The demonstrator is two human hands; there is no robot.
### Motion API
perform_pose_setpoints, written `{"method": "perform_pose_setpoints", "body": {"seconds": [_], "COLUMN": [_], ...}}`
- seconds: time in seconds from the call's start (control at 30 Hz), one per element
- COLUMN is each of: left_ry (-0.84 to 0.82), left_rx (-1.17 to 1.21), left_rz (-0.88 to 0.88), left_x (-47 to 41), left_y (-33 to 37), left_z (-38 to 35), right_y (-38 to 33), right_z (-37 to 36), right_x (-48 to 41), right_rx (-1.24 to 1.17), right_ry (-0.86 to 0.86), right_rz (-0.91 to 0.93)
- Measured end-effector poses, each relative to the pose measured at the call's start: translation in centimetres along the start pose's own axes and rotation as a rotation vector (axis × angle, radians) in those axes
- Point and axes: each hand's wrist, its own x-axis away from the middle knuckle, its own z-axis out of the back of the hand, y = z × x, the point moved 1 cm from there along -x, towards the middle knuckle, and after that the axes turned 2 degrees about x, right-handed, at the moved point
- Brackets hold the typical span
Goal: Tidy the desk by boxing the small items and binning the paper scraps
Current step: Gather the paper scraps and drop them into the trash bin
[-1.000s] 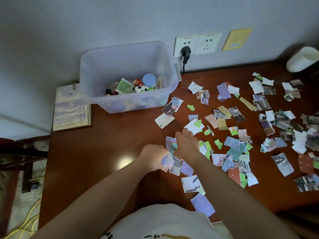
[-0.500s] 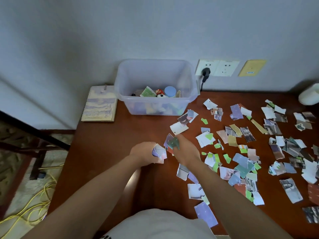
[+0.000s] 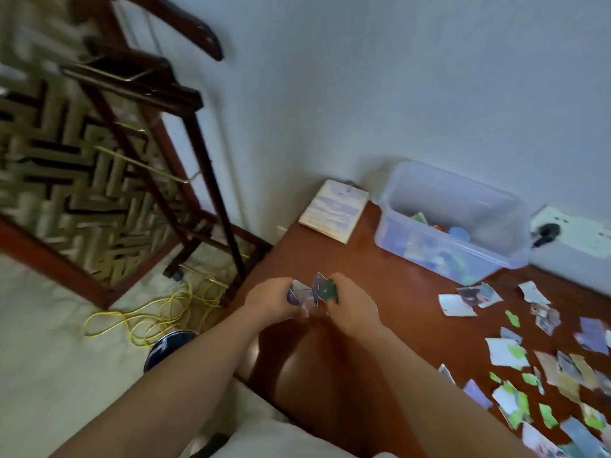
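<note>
Paper scraps are gripped in a bunch by left hand and right hand at frame centre; seemingly the binning step, next they must reach a bin

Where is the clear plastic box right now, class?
In the head view the clear plastic box stands on the desk against the wall, right of centre, between the notebook on its left and the wall socket on its right.
</note>
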Motion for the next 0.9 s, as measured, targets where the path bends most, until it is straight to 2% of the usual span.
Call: {"method": "perform_pose_setpoints", "body": {"seconds": [0.23,0.47,0.67,0.9], "left_ry": [0.093,0.132,0.108,0.041], "left_rx": [0.088,0.122,0.202,0.364], "left_rz": [0.144,0.267,0.328,0.485], "left_x": [5.0,9.0,10.0,7.2], "left_y": [-11.5,-24.4,-34.3,-42.3], "left_z": [5.9,10.7,11.9,7.2], "right_y": [-11.9,-23.1,-28.7,-28.3], "right_z": [-6.2,-15.2,-23.4,-33.4], "right_x": [-1.4,-1.5,-2.3,-5.8], "right_rx": [0.038,0.006,-0.136,-0.191], "right_ry": [-0.116,-0.207,-0.283,-0.358], "right_rz": [0.177,0.196,0.064,-0.104]}}
